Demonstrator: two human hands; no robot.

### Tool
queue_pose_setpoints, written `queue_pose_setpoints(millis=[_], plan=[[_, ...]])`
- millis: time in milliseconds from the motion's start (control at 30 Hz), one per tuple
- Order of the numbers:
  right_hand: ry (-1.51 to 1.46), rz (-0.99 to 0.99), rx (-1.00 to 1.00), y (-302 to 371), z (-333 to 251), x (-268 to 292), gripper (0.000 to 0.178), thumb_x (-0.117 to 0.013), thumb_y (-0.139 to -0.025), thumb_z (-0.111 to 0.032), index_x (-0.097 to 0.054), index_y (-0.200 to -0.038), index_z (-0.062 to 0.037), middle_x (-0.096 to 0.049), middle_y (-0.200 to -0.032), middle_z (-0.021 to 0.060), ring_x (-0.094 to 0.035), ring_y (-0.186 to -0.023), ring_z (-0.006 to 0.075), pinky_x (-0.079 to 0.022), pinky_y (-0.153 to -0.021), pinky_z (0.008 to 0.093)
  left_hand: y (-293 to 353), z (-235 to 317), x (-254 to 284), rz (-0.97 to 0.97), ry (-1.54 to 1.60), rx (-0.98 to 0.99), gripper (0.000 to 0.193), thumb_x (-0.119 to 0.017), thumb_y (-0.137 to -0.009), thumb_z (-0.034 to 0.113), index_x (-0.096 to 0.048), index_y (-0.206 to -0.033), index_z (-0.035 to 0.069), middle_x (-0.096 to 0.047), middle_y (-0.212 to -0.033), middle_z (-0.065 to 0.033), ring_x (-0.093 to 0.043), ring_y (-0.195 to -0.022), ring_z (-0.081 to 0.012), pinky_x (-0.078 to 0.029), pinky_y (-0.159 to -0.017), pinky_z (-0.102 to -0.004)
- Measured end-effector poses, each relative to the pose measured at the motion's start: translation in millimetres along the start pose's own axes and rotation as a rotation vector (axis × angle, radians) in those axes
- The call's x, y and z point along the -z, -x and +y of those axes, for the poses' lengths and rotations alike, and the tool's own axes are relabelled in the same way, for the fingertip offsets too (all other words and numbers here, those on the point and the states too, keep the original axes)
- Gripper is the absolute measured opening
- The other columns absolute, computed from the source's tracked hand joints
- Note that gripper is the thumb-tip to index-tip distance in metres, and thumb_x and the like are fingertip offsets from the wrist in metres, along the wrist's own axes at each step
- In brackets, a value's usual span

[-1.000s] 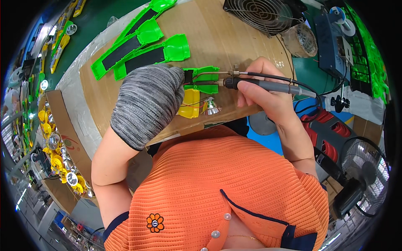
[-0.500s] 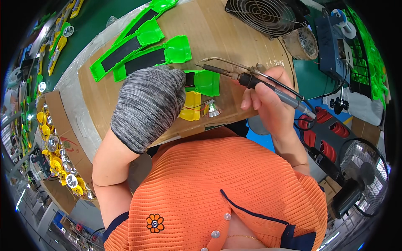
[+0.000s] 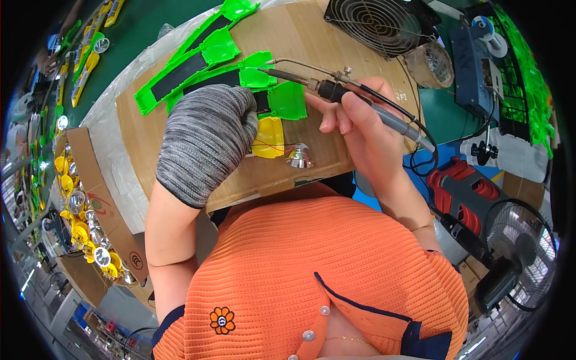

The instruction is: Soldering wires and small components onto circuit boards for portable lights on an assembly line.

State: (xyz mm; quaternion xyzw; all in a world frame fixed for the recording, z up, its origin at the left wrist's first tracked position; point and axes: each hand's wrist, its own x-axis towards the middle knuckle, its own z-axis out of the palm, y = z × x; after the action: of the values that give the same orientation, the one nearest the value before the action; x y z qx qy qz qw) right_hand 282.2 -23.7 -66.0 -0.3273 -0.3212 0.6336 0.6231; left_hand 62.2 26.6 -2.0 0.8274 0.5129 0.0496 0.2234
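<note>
My left hand (image 3: 207, 141), in a grey striped knit glove, is curled closed; whatever its fingers grip is hidden behind the glove. Against its right side show a green casing half (image 3: 287, 101) and a yellow casing piece (image 3: 269, 137). Thin red wires run from the yellow piece to a small silver reflector (image 3: 299, 156). In my bare right hand (image 3: 372, 123) is a soldering iron (image 3: 384, 117) with a thin metal feed tube along it. Its tip points left, above the green casing near my left hand. Several more green casings (image 3: 219, 47) with black inserts lie beyond.
A cardboard sheet (image 3: 324, 36) covers the work surface. At the far right stand a black fan with a wire guard (image 3: 378, 24), a round tub (image 3: 429, 65) and a blue box (image 3: 471, 66). A box of yellow lamp parts (image 3: 78, 210) is at left; another fan (image 3: 522, 246) stands lower right.
My right hand has moved left and slightly nearer with the soldering iron, its tip now over the green casing. The casings beside my closed left hand have shifted left; the reflector has tipped slightly.
</note>
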Motion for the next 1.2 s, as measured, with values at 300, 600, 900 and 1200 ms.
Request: queue_pose_setpoints(millis=[300,600,900,1200], plan=[[0.098,0.053,-0.03,15,-8,12,0.007,-0.053,-0.098,-0.008,-0.048,-0.103,-0.0093,-0.048,-0.063,0.0002,-0.06,-0.065,0.0184,-0.037,-0.109,0.0639,3,-8,3,0.074,-0.054,-0.123,0.012,-0.069,-0.084,0.01,-0.07,-0.093,0.004,-0.069,-0.086,-0.0143,-0.066,-0.082,-0.0323,-0.053,-0.076,-0.0397],[0.057,0.045,0.052,32,-13,17,0.016,-0.06,-0.094,-0.006,-0.047,-0.103,-0.0023,-0.057,-0.072,0.0089,-0.059,-0.061,0.0187,-0.052,-0.059,0.0351,87,-63,44,0.212,-0.018,-0.062,0.033,-0.066,-0.077,-0.008,-0.072,-0.106,0.007,-0.066,-0.088,-0.0112,-0.062,-0.08,-0.0306,-0.051,-0.077,-0.0378],[0.113,-0.055,-0.041,49,-6,2,0.018,-0.059,-0.092,-0.005,-0.044,-0.101,-0.0026,-0.066,-0.104,0.0286,-0.058,-0.059,0.0166,-0.052,-0.058,0.0321,97,-64,13,0.376,-0.083,-0.307,0.029,-0.08,-0.07,0.009,-0.074,-0.098,0.01,-0.068,-0.099,-0.0096,-0.063,-0.097,-0.026,-0.05,-0.081,-0.0361],[0.239,-0.08,-0.105,50,-10,-13,0.014,-0.059,-0.091,-0.003,-0.046,-0.095,-0.0031,-0.053,-0.062,0.0041,-0.056,-0.055,0.0133,-0.049,-0.101,0.0475,69,-59,-7,0.25,0.311,-0.352,0.024,-0.08,-0.073,0.015,-0.073,-0.096,0.012,-0.069,-0.086,-0.006,-0.066,-0.083,-0.0249,-0.052,-0.072,-0.036]])
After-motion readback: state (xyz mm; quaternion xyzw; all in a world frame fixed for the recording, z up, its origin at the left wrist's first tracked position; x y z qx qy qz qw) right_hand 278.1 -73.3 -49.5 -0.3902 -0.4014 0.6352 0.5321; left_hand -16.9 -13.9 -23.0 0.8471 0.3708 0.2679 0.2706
